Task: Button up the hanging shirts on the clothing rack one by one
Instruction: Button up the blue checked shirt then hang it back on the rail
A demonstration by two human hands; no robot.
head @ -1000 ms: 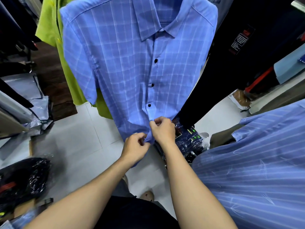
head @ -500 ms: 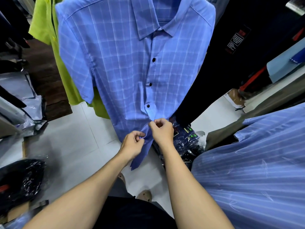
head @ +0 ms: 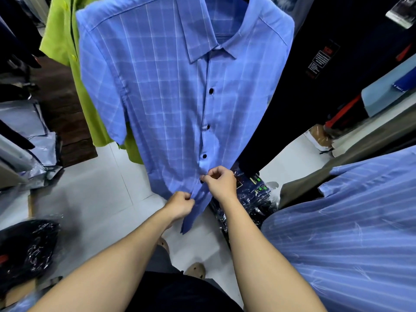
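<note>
Hands low on the placket of the blue checked shirt (head: 162, 104), which hangs facing us at centre frame, collar up and hem toward the floor. We see our right hand (head: 221, 183) with thumb and forefinger pinched together on the placket edge at the fourth dark button (head: 202, 181). Our left hand (head: 180, 204) sits just below and to the left, fingers curled and clamped on the lower front edge of the same shirt, with the shirt tail hanging past it. Three buttons above read as closed: top button (head: 211, 91), second button (head: 208, 127), third button (head: 204, 156). Whether the fourth is fully through its hole we cannot tell; the fingers cover part of it.

Behind the checked shirt on the left hangs a lime green shirt (head: 65, 48), touching it. A dark garment (head: 315, 91) hangs on the right. A blue striped shirt (head: 351, 233) fills the lower right foreground. Plastic-wrapped dark packages (head: 249, 199) lie on the white tiled floor (head: 94, 194) just right of our right wrist.
</note>
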